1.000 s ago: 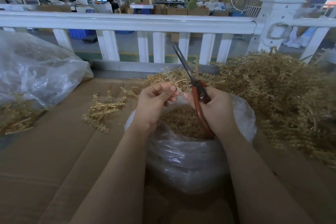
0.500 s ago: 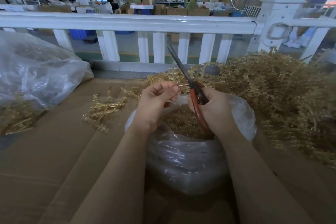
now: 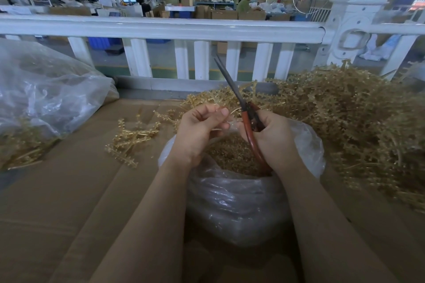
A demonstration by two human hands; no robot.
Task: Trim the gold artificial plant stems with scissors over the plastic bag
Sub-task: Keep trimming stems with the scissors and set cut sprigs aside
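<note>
Head view shows a thin gold stem (image 3: 222,130) pinched between the curled fingers and thumb of the left hand (image 3: 200,131), held above the open mouth of the plastic bag (image 3: 239,200). The right hand (image 3: 273,138) grips the red handles of the scissors (image 3: 243,108), whose dark blades point up and away toward the white railing (image 3: 161,28) and lie together as far as can be seen. Both hands sit close together over the bag, which holds a heap of small gold clippings (image 3: 230,156) and rests on the cardboard-covered desk (image 3: 69,202).

Just left of the bag lie a few loose gold sprigs (image 3: 132,138); to the right a big pile of gold plant stems (image 3: 349,122) spreads across the desk. A second clear bag (image 3: 46,99) with gold pieces inside sits at the far left.

No brand, label or writing can be read anywhere.

Against half a second ago, the scissors' tip has shifted slightly left and the blades stand a little steeper; the left hand's pinch and the bag are unchanged.
</note>
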